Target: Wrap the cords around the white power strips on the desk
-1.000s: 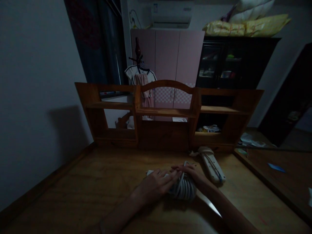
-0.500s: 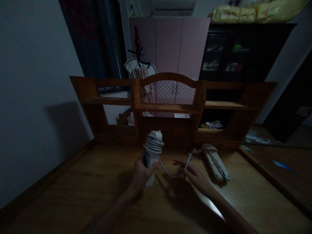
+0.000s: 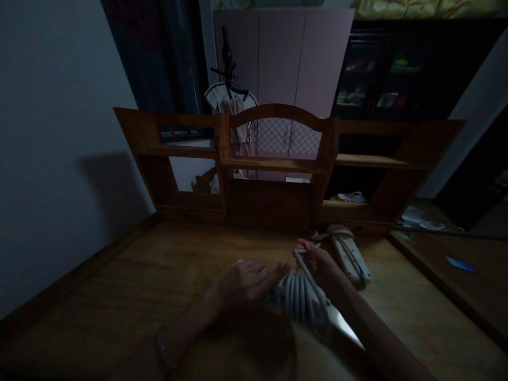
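Note:
A white power strip (image 3: pixel 281 292) lies tilted low over the wooden surface, its grey-white cord (image 3: pixel 301 299) wound in several turns around one end. Across its other end is my left hand (image 3: pixel 246 283), closed over the strip and hiding much of it. My right hand (image 3: pixel 317 262) pinches the loose length of cord just beyond the coils, with a short piece of it sticking out past the fingers. Right of that hand, a second power strip (image 3: pixel 351 256) rests with its own cord wrapped around its far end.
A wooden shelf unit (image 3: pixel 273 165) stands along the back edge of the wooden surface (image 3: pixel 178 275). A white wall (image 3: pixel 59 159) rises at left, and a raised wooden edge (image 3: pixel 436 283) runs along the right. Beyond it lies a blue packet (image 3: pixel 459 264).
The power strip has swung from upright to lying sideways, its coiled end now toward the right. My right hand has closed on the cord, and my view has tipped down slightly.

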Demonstrator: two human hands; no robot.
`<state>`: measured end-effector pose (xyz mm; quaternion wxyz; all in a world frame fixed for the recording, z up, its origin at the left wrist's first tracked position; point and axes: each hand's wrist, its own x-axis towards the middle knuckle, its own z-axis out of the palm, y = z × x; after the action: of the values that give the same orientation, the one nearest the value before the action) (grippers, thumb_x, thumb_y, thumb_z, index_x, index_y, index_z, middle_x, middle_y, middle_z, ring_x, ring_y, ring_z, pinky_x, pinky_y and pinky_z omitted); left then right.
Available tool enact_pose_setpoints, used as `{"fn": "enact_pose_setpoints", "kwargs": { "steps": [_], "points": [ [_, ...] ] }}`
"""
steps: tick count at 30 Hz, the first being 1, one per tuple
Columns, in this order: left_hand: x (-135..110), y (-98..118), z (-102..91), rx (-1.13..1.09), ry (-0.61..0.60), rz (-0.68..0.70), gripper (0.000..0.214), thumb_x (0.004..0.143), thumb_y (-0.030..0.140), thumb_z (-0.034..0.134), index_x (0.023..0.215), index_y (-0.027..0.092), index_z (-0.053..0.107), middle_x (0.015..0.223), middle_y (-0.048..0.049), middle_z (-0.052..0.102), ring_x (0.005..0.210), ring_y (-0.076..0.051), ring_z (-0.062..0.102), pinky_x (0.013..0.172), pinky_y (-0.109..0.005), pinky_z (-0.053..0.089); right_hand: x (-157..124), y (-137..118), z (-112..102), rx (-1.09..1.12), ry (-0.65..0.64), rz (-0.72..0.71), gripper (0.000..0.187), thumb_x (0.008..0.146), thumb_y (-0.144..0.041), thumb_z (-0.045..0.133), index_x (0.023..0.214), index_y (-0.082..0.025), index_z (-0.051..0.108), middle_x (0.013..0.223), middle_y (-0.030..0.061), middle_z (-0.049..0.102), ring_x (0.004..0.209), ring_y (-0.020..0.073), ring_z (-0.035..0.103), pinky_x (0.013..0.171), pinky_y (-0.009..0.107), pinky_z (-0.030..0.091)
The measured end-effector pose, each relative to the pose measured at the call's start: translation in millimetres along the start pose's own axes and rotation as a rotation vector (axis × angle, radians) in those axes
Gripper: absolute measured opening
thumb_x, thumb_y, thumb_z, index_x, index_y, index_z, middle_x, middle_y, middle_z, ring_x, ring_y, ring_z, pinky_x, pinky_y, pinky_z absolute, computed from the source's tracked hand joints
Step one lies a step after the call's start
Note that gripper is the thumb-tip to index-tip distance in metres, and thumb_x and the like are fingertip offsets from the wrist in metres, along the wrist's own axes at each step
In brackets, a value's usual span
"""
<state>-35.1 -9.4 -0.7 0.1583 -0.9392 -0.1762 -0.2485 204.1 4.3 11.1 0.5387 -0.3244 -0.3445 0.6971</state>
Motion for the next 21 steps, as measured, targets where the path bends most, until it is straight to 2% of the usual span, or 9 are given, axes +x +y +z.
{"fn": "enact_pose_setpoints", "kwargs": {
  "steps": [1,3,7,9,11,13,16,19,21],
  "points": [
    [0.3,-1.5,0.5,0.016,-0.001,-0.045,0.077,0.089,0.047,0.046,0.148,0.010,0.014,0.107,-0.0158,0.066,0.090,-0.025,0.063,0.072,-0.035,0.052,-0.4,-2.8,-1.4,0.030,-0.005,-0.002,0.025,0.076,-0.033,0.073,0.098,-0.021,0.069,0.091,0.0029,0.072,0.078,0.0152,0.067,0.073,0.025,0.053],
    [0.5,-5.5,1.4,0.007,0.024,-0.223,0.081,0.086,0.048,0.051,0.149,0.011,0.014,0.114,-0.0164,0.063,0.096,-0.026,0.062,0.080,-0.038,0.051,-0.7,-6.2,-4.1,0.083,-0.009,-0.009,0.024,0.078,-0.032,0.071,0.099,-0.021,0.068,0.091,0.0015,0.072,0.080,0.0145,0.067,0.072,0.024,0.052],
    [-0.8,-14.4,6.0,-0.077,0.177,-0.724,0.079,0.079,0.042,0.060,0.146,0.018,0.025,0.125,-0.0141,0.058,0.104,-0.027,0.060,0.088,-0.038,0.048,2.1,-4.8,-11.1,0.163,0.086,-0.096,0.016,0.080,-0.030,0.069,0.094,-0.023,0.068,0.097,0.0001,0.071,0.097,0.0143,0.064,0.080,0.024,0.049],
    [-2.2,-18.2,9.2,-0.170,0.279,-0.959,0.071,0.077,0.044,0.064,0.138,0.020,0.038,0.118,-0.0116,0.062,0.098,-0.026,0.063,0.083,-0.036,0.050,4.2,-1.3,-15.3,0.172,0.081,-0.093,0.014,0.083,-0.031,0.065,0.095,-0.024,0.067,0.105,0.0004,0.070,0.108,0.0147,0.059,0.083,0.025,0.048],
    [-3.8,-21.4,11.3,-0.318,0.356,-1.131,0.060,0.074,0.049,0.066,0.124,0.018,0.051,0.100,-0.0081,0.068,0.084,-0.023,0.066,0.074,-0.033,0.050,5.7,3.2,-18.3,0.157,0.031,-0.037,0.015,0.087,-0.033,0.059,0.096,-0.024,0.067,0.111,0.0024,0.069,0.113,0.0163,0.057,0.089,0.029,0.047],
    [-5.2,-23.7,11.4,-0.491,0.417,-1.225,0.053,0.072,0.051,0.067,0.111,0.016,0.058,0.089,-0.0056,0.068,0.076,-0.022,0.066,0.070,-0.031,0.050,6.2,8.2,-18.4,0.117,-0.016,0.050,0.021,0.090,-0.037,0.054,0.097,-0.022,0.067,0.113,0.0060,0.068,0.108,0.0178,0.060,0.092,0.033,0.045],
    [-5.1,-23.7,8.7,-0.653,0.503,-1.264,0.050,0.071,0.050,0.068,0.105,0.014,0.059,0.088,-0.0056,0.069,0.078,-0.021,0.065,0.071,-0.030,0.049,4.7,16.0,-13.1,0.050,-0.076,0.222,0.034,0.093,-0.042,0.046,0.099,-0.015,0.066,0.115,0.0122,0.066,0.095,0.0177,0.066,0.090,0.033,0.047],
    [-1.9,-19.3,4.4,-0.627,0.539,-1.236,0.050,0.071,0.048,0.068,0.107,0.014,0.059,0.090,-0.0052,0.069,0.079,-0.021,0.065,0.072,-0.030,0.049,1.5,23.7,-4.8,-0.037,-0.139,0.365,0.041,0.092,-0.047,0.044,0.095,-0.012,0.064,0.102,0.0135,0.070,0.078,0.0169,0.069,0.078,0.032,0.052],
    [0.9,-14.6,1.2,-0.560,0.539,-1.180,0.052,0.071,0.046,0.069,0.112,0.016,0.056,0.094,-0.0046,0.069,0.083,-0.020,0.065,0.075,-0.029,0.049,-1.4,27.9,0.0,-0.116,-0.196,0.393,0.043,0.091,-0.050,0.044,0.090,-0.012,0.062,0.091,0.0128,0.071,0.068,0.0168,0.069,0.069,0.030,0.054]
  ]
}}
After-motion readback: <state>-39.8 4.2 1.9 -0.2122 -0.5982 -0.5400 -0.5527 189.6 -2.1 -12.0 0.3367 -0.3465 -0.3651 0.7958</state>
